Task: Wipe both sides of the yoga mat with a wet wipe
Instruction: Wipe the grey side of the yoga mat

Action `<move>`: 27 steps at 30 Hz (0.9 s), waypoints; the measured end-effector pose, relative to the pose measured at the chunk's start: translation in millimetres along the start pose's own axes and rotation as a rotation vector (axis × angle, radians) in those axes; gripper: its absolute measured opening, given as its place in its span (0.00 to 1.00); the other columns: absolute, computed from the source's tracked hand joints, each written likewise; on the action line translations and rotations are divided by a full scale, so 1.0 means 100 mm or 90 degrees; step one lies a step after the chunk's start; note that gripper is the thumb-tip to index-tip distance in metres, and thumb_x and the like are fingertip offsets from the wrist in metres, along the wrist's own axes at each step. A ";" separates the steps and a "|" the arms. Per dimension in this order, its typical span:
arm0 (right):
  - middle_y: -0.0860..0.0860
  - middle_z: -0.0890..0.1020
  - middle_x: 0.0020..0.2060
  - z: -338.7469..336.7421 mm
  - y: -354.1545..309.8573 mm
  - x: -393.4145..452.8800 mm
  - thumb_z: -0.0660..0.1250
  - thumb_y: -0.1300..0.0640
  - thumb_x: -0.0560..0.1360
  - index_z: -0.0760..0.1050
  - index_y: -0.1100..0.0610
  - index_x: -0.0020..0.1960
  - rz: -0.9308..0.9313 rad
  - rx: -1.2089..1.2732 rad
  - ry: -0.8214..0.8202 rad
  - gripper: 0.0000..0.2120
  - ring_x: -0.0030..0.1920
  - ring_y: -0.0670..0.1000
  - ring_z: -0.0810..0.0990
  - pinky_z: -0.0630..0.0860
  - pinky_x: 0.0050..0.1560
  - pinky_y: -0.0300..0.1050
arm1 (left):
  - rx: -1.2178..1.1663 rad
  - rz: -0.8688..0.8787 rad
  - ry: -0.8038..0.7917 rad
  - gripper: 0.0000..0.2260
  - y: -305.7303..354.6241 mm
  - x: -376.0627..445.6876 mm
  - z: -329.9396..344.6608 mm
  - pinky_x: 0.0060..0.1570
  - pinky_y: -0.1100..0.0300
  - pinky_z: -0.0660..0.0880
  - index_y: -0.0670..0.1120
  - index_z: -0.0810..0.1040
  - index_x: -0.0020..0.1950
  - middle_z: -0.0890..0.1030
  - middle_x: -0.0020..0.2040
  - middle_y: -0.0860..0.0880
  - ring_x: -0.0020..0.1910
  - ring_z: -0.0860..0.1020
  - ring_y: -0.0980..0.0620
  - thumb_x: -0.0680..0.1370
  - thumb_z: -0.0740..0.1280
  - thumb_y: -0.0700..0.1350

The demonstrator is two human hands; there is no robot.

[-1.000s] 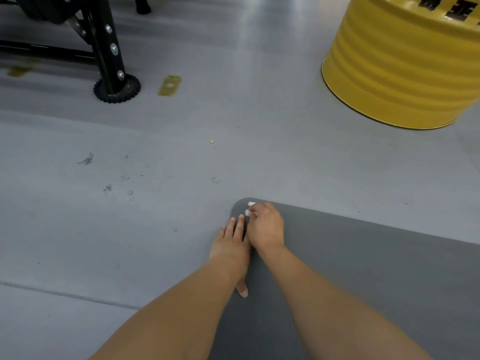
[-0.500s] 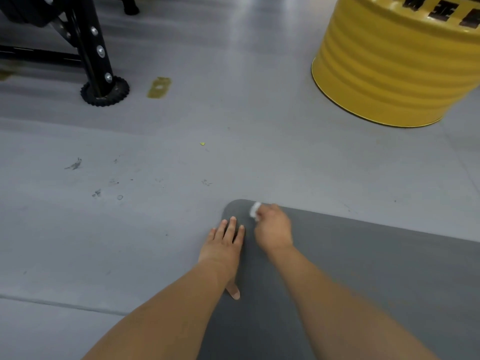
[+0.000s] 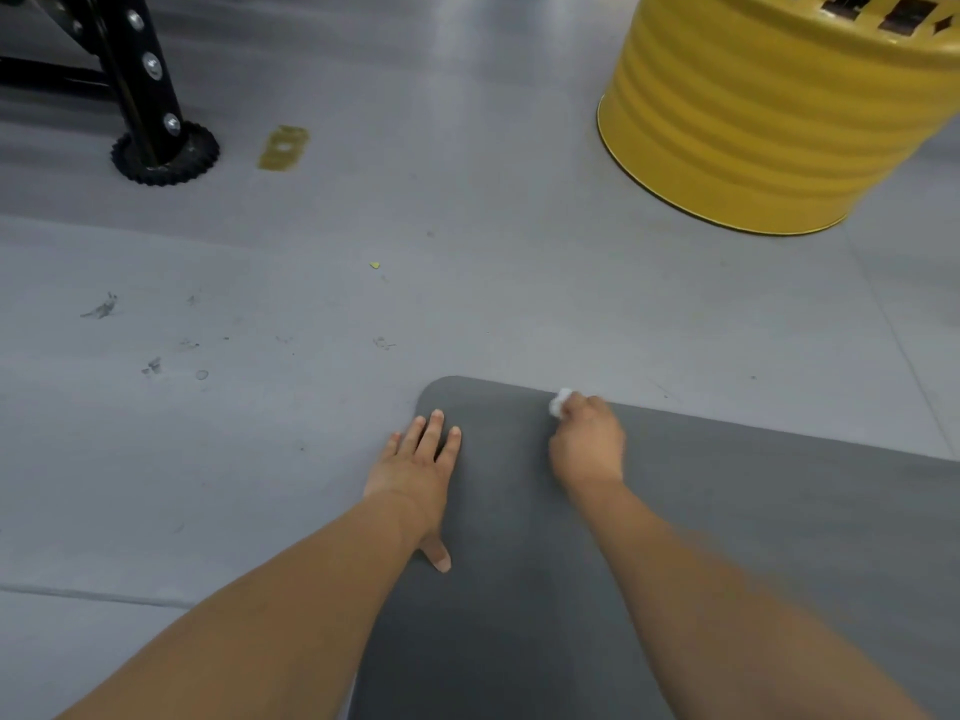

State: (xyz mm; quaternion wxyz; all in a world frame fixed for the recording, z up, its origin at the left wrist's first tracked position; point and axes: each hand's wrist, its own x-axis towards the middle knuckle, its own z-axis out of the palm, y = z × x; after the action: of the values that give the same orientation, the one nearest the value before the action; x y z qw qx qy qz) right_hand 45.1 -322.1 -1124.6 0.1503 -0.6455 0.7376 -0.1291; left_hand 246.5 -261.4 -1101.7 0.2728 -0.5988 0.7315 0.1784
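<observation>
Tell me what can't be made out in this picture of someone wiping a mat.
All in the head view:
- Wet wipe: mostly hidden inside the right hand; its size and folding are unclear.
- Yoga mat: cut off by the bottom and right edges; underside hidden.
- Yellow drum: top cropped, black markings unreadable.
- Black frame: only a leg and foot show.
- Left hand: its palm, flat on the mat, is hidden.

Grey mat [image 3: 727, 537], white wipe [image 3: 560, 402], yellow drum [image 3: 753, 111]

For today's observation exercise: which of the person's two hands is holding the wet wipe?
The right hand, curled round the white wet wipe at the yoga mat's far edge. The left hand lies flat, holding nothing.
</observation>
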 end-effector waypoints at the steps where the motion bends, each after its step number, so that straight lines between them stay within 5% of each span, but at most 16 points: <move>1: 0.59 0.80 0.45 0.14 -0.23 -0.12 0.64 0.69 0.66 0.79 0.59 0.52 -0.063 0.015 -0.019 0.16 0.45 0.62 0.79 0.73 0.44 0.48 | 0.002 -0.001 0.001 0.72 0.00 0.00 0.00 0.79 0.45 0.40 0.46 0.28 0.79 0.28 0.79 0.43 0.80 0.33 0.43 0.60 0.80 0.67; 5: 0.56 0.78 0.42 0.31 -0.77 -0.48 0.62 0.63 0.73 0.77 0.58 0.47 -0.191 0.024 -0.123 0.06 0.43 0.59 0.77 0.72 0.43 0.49 | -0.005 -0.001 -0.002 0.72 -0.03 0.00 0.02 0.79 0.46 0.39 0.47 0.28 0.80 0.28 0.79 0.46 0.80 0.32 0.45 0.59 0.79 0.69; 8: 0.60 0.79 0.42 0.11 -0.21 -0.21 0.66 0.68 0.68 0.80 0.59 0.52 -0.240 -0.031 -0.097 0.14 0.42 0.63 0.79 0.75 0.43 0.50 | -0.011 0.006 0.005 0.72 -0.06 0.00 0.03 0.79 0.46 0.40 0.47 0.28 0.80 0.28 0.79 0.46 0.80 0.33 0.46 0.59 0.79 0.69; 11: 0.60 0.79 0.51 -0.30 0.67 0.14 0.62 0.69 0.69 0.78 0.58 0.60 -0.033 -0.069 -0.040 0.21 0.51 0.63 0.78 0.73 0.53 0.48 | 0.002 0.003 -0.001 0.72 -0.04 -0.01 0.01 0.80 0.45 0.41 0.47 0.28 0.79 0.28 0.79 0.44 0.80 0.33 0.45 0.59 0.79 0.69; 14: 0.59 0.78 0.51 -0.37 0.79 0.11 0.60 0.70 0.71 0.77 0.59 0.58 0.106 -0.032 0.009 0.18 0.51 0.62 0.77 0.71 0.48 0.45 | 0.004 0.000 -0.006 0.72 -0.03 -0.01 0.00 0.80 0.45 0.41 0.47 0.28 0.79 0.28 0.79 0.44 0.80 0.33 0.44 0.60 0.79 0.69; 21: 0.55 0.79 0.47 0.36 -0.70 -0.62 0.60 0.62 0.75 0.76 0.59 0.57 -0.194 0.018 -0.120 0.12 0.48 0.57 0.77 0.71 0.49 0.49 | 0.012 -0.006 -0.009 0.71 -0.03 0.00 0.00 0.80 0.45 0.41 0.47 0.30 0.80 0.27 0.79 0.45 0.80 0.32 0.46 0.59 0.78 0.70; 24: 0.58 0.80 0.44 0.20 -0.40 -0.48 0.64 0.65 0.71 0.78 0.61 0.57 -0.282 -0.007 -0.096 0.15 0.45 0.61 0.79 0.73 0.47 0.50 | 0.003 -0.006 -0.002 0.72 -0.05 -0.01 0.01 0.80 0.46 0.41 0.48 0.29 0.80 0.28 0.79 0.46 0.80 0.32 0.46 0.58 0.78 0.71; 27: 0.58 0.83 0.48 -0.13 0.42 -0.13 0.63 0.70 0.66 0.81 0.59 0.57 -0.147 -0.019 -0.014 0.21 0.50 0.60 0.82 0.73 0.55 0.45 | 0.005 -0.005 -0.007 0.72 -0.03 -0.01 0.00 0.80 0.46 0.41 0.48 0.28 0.79 0.28 0.79 0.45 0.80 0.33 0.46 0.59 0.78 0.71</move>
State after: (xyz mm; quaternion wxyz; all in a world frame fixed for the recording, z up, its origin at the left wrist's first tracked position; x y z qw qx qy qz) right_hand 3.4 -303.4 -1128.3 0.1329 -0.7297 0.6586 -0.1274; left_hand 249.7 -261.4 -1101.1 0.2798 -0.5997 0.7283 0.1780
